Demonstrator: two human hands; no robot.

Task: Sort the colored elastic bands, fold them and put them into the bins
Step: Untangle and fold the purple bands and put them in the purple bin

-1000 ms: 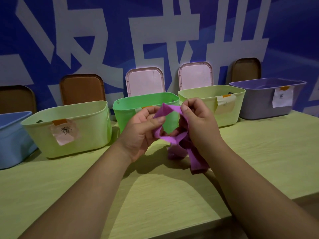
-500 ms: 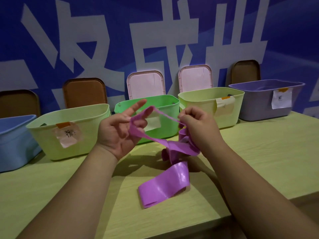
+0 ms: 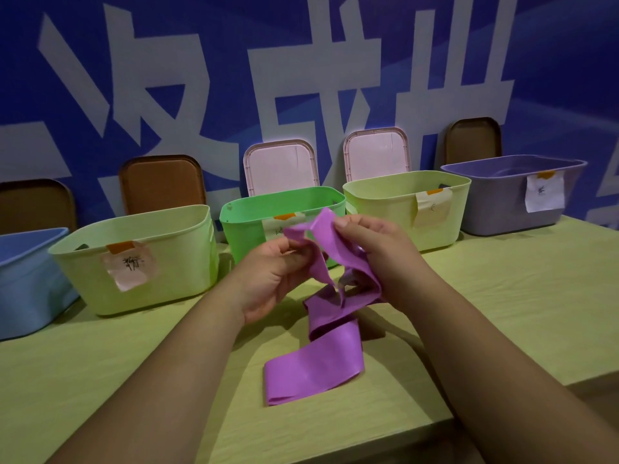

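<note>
behind everything hangs a smooth blue banner [image 3: 552,61] printed with big pale angular characters. on my feed the table [image 3: 502,313] is a matte yellow-green board with a faint wood grain. along its back edge stand five rounded plastic tubs with rolled rims: a light blue bin [image 3: 26,289], a pale green bin [image 3: 174,262], a bright green bin [image 3: 248,229], a second pale green bin [image 3: 385,209] and a grey-purple bin [image 3: 495,202]. the four to the right each carry a paper label taped to the front wall. round-cornered lids lean upright against the banner behind them, brown lids [image 3: 160,182] and pink lids [image 3: 281,165].

the purple band [image 3: 318,366] is a wide, flat, slightly glossy elastic strip. its upper part is bunched and twisted between both hands, held above the table in front of the bright green bin. its lower end drops in loose folds and lies flat on the table near the front edge. the left hand [image 3: 271,279] has its fingers [image 3: 294,252] curled in, pinching a crumpled edge of the band against the thumb. the right hand [image 3: 378,259] grips the band too, thumb on top of a raised fold, the other fingers wrapped round the strip below.
</note>
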